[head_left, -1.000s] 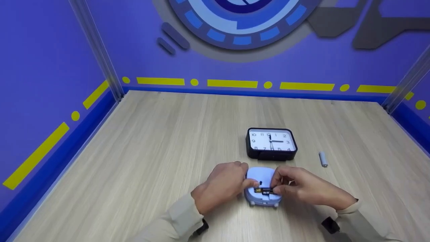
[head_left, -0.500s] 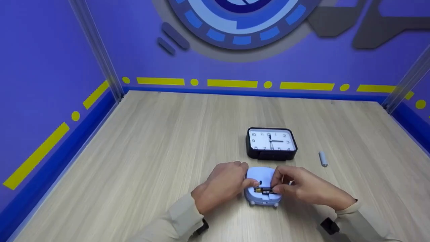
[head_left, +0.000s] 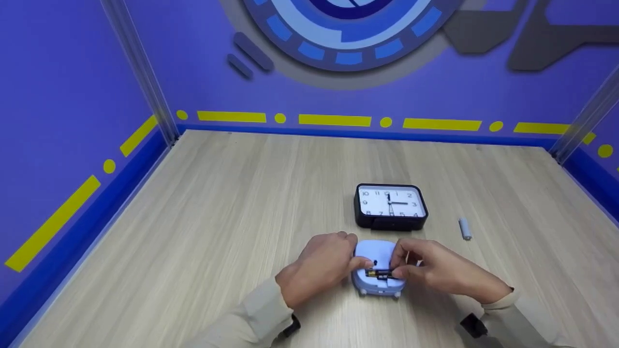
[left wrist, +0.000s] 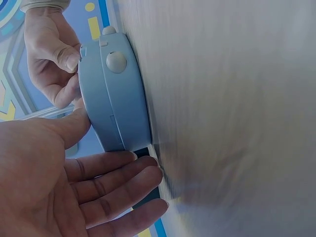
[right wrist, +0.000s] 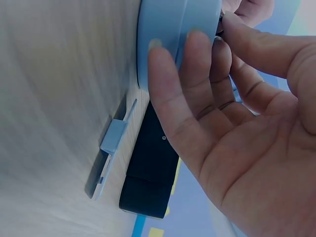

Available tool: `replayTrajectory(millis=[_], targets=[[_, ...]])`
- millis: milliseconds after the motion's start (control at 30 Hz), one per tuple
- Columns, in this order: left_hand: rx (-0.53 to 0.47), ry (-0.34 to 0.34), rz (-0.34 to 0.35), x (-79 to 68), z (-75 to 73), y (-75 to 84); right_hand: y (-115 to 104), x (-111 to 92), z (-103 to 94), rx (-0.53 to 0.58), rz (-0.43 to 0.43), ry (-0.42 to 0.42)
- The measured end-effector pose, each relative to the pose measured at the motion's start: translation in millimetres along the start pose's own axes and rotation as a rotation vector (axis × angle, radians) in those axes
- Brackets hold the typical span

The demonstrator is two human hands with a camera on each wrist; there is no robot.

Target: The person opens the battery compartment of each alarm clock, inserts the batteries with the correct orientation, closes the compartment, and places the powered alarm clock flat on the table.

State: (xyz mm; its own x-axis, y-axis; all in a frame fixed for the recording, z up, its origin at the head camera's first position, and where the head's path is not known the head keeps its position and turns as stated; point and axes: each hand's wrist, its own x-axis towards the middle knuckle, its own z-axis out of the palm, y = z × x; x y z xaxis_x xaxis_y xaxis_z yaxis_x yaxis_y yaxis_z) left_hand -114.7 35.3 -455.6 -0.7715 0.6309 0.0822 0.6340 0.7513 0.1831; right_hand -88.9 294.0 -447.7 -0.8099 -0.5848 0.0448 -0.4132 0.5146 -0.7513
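A light-blue clock [head_left: 375, 250] lies on the table with its back up and its battery compartment exposed. Inside that compartment sits a dark battery with a gold end [head_left: 378, 274]. My left hand [head_left: 319, 261] holds the clock's left side, thumb on the back and index finger against the side wall [left wrist: 116, 108]. At the compartment's right end, my right hand [head_left: 433, 266] pinches the battery between thumb and index finger; the fingertips hide that end. Its other fingers lie along the clock's right side in the right wrist view, where the clock [right wrist: 160, 29] is partly covered.
Just beyond the blue clock stands a black rectangular alarm clock [head_left: 391, 203], its white dial up. A small light-blue battery cover [head_left: 464, 229] lies to the right on the wooden table [head_left: 242, 193]. Blue panels [head_left: 290, 96] enclose the table's back and sides.
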Motion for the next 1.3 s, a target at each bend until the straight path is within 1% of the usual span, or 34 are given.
replayTrajectory(millis=[167,233,367,533,633,833,933,1033,1100,1167,1300], targets=[[-0.015,0.004,0.002,0.1,-0.4,0.2,2,2,5.0,-0.033,-0.053,0.028],[-0.005,0.010,0.000,0.0,-0.4,0.4,3,3,6.3,-0.030,-0.072,0.032],[0.010,0.006,-0.013,0.1,0.1,1.1,6,3,5.5,-0.016,-0.095,0.009],[0.001,0.001,-0.024,0.6,0.3,1.0,8,0,1.6,-0.013,-0.123,-0.018],[0.003,0.001,-0.022,0.5,0.1,1.1,7,0,0.5,-0.011,-0.107,-0.016],[-0.017,-0.016,-0.029,1.5,-1.2,1.2,3,0,-0.7,0.006,-0.005,-0.010],[-0.028,-0.032,-0.035,2.2,-1.7,1.0,1,1,-0.6,-0.014,0.029,0.006],[-0.033,-0.044,-0.036,2.3,-1.6,0.5,-1,2,-0.1,-0.068,0.038,0.032],[-0.038,-0.047,-0.033,2.4,-1.2,0.1,-4,1,0.9,-0.133,0.031,0.050],[-0.045,-0.046,-0.030,1.8,-1.1,-0.3,-6,0,2.5,-0.223,0.011,0.066],[-0.032,0.002,-0.008,-0.1,-0.8,-1.0,-12,-2,7.9,-0.413,-0.063,0.102]])
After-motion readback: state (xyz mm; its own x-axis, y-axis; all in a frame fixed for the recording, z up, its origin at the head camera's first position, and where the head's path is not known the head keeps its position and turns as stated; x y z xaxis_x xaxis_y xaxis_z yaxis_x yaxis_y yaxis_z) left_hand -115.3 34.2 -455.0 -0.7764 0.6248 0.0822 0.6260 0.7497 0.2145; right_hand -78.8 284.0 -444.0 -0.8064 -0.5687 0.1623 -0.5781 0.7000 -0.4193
